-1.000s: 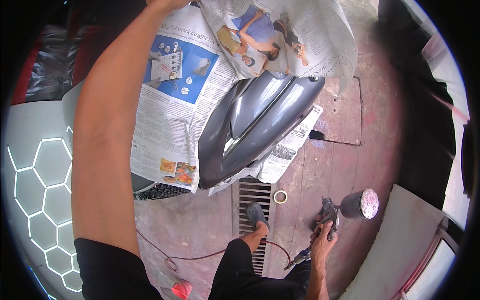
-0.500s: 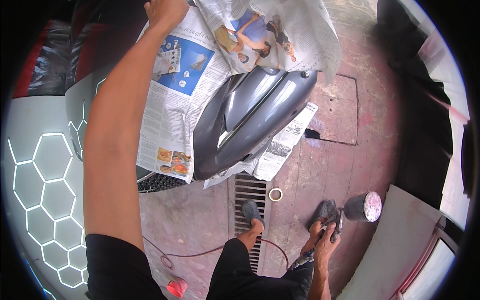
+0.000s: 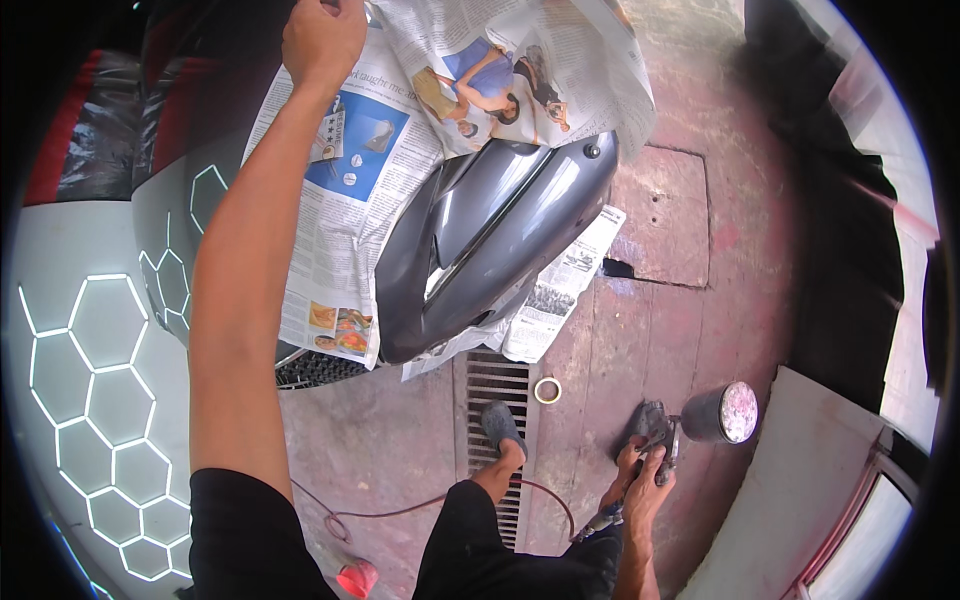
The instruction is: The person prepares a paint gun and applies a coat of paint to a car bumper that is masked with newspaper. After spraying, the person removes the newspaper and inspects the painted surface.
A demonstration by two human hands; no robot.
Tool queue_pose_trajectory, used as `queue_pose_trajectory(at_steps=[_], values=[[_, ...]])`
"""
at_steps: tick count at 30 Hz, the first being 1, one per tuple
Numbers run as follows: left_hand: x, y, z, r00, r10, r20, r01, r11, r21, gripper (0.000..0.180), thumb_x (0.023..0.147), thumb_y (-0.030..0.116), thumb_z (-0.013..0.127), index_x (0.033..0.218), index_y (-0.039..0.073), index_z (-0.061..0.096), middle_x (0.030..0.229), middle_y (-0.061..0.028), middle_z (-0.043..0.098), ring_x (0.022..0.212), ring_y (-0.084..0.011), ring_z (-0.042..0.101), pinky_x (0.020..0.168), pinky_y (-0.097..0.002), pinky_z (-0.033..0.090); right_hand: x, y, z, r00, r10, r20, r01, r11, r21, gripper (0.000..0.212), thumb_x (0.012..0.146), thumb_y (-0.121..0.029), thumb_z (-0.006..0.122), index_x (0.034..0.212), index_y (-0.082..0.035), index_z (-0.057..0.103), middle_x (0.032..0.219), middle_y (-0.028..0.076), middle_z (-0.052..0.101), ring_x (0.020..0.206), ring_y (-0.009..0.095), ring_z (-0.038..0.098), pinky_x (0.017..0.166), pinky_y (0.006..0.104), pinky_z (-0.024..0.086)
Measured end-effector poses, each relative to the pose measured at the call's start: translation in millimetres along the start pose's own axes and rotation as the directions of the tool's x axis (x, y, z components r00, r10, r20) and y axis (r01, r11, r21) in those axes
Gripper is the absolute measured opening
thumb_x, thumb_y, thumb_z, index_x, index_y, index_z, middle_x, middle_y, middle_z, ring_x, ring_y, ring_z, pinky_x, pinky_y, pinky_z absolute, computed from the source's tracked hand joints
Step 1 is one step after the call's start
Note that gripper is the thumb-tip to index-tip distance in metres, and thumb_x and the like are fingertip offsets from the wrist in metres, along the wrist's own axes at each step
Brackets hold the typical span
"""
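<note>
Lying ahead and left of the right hand, whose fingers grip a spray gun, is one glossy grey panel, long axis slanting near-left to far-right, with newspaper beside it nearest the left hand, fingers curled, their hold unclear.

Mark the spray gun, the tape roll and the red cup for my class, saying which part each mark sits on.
Spray gun (image 3: pixel 704 416): head view, side of its attached dark cup.
Tape roll (image 3: pixel 547 402): head view, ring's lower edge.
Red cup (image 3: pixel 357 579): head view, its red surface.
</note>
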State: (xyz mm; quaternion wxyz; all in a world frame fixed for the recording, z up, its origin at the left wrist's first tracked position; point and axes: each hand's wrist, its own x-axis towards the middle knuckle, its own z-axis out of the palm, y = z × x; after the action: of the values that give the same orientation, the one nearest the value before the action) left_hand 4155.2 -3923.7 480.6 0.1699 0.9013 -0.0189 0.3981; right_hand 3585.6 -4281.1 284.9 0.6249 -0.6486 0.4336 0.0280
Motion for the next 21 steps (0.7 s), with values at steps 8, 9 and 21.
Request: queue_pose_trajectory(at_steps=[8, 9, 21], values=[[2, -16, -14, 0.999, -0.02, -0.048, 0.017, 0.999, -0.049, 0.023, 0.097, 0.023, 0.07, 0.103, 0.001, 0.076, 0.088, -0.015, 0.078, 0.082, -0.0283, 0.075, 0.08, -0.0403, 0.058, -2, -25, -2, 0.998, 0.052, 0.042, -0.05, 0.998, -0.036, 0.056, 0.114, -0.054, 0.052, 0.119, -0.003, 0.074, 0.062, -0.006, 0.049, 0.05, 0.005, 0.043, 0.048, 0.0255, 0.031], [1, -17, -22, 0.997, -0.015, -0.075, 0.006, 0.993, -0.114, 0.025, 0.098, 0.024, 0.071, 0.103, 0.001, 0.076, 0.086, -0.0129, 0.078, 0.08, -0.0244, 0.073, 0.078, -0.0383, 0.057, -2, -22, -1, 0.998, 0.032, 0.047, -0.031, 0.999, -0.03, 0.056, 0.114, -0.054, 0.052, 0.119, -0.003, 0.074, 0.061, -0.006, 0.049, 0.05, 0.005, 0.043, 0.048, 0.0256, 0.031], [-508, 186, -164, 0.133, -0.278, 0.951, 0.97, 0.233, -0.067, 0.025, 0.113, 0.017, 0.06, 0.13, 0.001, 0.069, 0.108, -0.0065, 0.074, 0.103, -0.0127, 0.069, 0.091, -0.0284, 0.056, 13, -27, 15, 0.961, -0.16, 0.225, 0.16, 0.987, 0.017, 0.048, 0.11, -0.046, 0.066, 0.124, 0.0, 0.071, 0.084, -0.002, 0.065, 0.061, 0.003, 0.046, 0.054, 0.024, 0.034]])
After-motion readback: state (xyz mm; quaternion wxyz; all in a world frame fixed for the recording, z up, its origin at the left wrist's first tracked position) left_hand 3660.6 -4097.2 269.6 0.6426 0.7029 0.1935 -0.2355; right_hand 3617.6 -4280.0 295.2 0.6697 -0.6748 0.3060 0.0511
